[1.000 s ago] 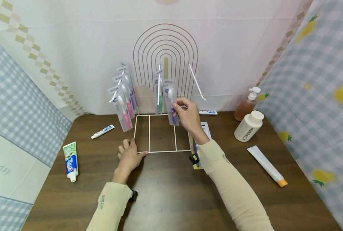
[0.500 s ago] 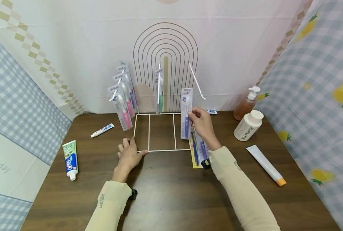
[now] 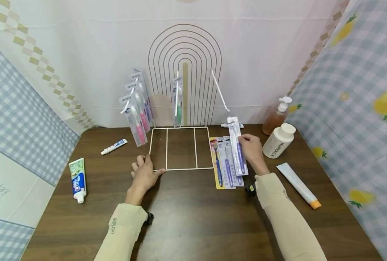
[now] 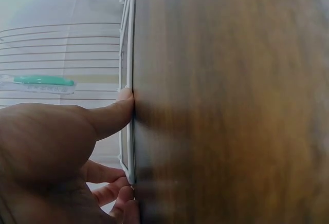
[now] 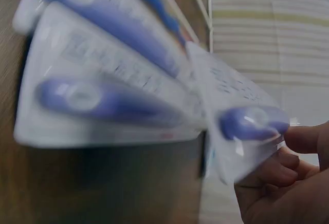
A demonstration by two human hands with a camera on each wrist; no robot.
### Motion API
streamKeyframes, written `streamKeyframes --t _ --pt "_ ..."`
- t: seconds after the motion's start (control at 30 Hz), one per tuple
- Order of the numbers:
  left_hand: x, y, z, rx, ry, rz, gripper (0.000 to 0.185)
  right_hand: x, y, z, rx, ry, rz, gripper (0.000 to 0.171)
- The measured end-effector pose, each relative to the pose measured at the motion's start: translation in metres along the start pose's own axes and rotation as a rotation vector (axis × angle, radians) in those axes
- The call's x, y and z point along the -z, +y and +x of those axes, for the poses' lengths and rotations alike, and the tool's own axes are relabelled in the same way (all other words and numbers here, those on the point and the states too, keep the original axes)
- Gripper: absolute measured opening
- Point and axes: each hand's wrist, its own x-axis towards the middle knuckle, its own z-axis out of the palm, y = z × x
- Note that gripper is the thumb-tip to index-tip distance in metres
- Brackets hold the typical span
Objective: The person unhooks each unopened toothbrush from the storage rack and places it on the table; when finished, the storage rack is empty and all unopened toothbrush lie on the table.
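My right hand (image 3: 253,150) pinches the edge of a packaged purple toothbrush (image 3: 237,145), holding it tilted above several packaged toothbrushes (image 3: 226,165) on the table. In the right wrist view, thumb and fingertips grip the pack's side near the purple handle (image 5: 254,122). My left hand (image 3: 144,175) rests at the front left corner of a white wire display rack (image 3: 182,169). Its thumb (image 4: 110,118) lies straight against the front wire while the other fingers touch around the corner. Pink and purple packaged toothbrushes (image 3: 136,116) hang on the rack's left hook, and a green one (image 3: 178,105) on the middle hook.
The right hook (image 3: 220,92) is bare. To the right stand a pump bottle (image 3: 275,117) and a white bottle (image 3: 279,141), with a white tube (image 3: 298,185) in front. A toothpaste tube (image 3: 78,180) and a small tube (image 3: 114,146) lie left; another small tube (image 3: 226,125) lies behind.
My right hand has carried the purple toothbrush pack from beside the middle hook to the right and lower, over the packs on the table. My left hand has stayed at the rack's corner.
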Motion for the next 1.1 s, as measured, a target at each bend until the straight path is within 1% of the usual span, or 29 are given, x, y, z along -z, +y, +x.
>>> streamKeyframes --t 0.07,0.13,0.33,0.43,0.53,0.63,0.77,0.93,1.1 --pt "-0.001 -0.001 0.001 0.000 0.000 -0.002 0.098 -0.001 0.028 0.018 -0.025 -0.008 -0.014 0.041" --pt "-0.001 -0.002 0.002 0.000 0.001 -0.008 0.098 -0.003 0.053 0.031 -0.032 -0.006 -0.023 0.040" --pt "-0.001 -0.002 0.003 0.003 -0.006 -0.011 0.098 -0.004 0.068 0.028 -0.097 -0.053 -0.033 0.041" --pt "-0.001 -0.002 0.003 0.006 -0.008 -0.006 0.098 -0.005 0.076 0.029 -0.139 -0.084 -0.048 0.043" --pt "-0.001 -0.002 0.003 0.007 -0.008 -0.005 0.098 -0.006 0.081 0.030 -0.161 -0.098 -0.067 0.042" --pt "0.000 -0.001 0.002 0.004 -0.005 -0.009 0.098 -0.006 0.080 0.029 -0.160 -0.096 -0.082 0.041" --pt "0.001 0.001 0.000 0.004 -0.004 -0.006 0.097 -0.005 0.072 0.021 -0.152 -0.100 -0.099 0.043" --pt "0.000 0.000 0.000 0.005 -0.008 -0.007 0.098 0.002 0.050 0.000 -0.136 -0.076 -0.136 0.043" --pt "-0.002 -0.003 0.002 0.005 -0.004 0.003 0.098 0.007 0.031 -0.022 -0.127 -0.033 -0.136 0.043"
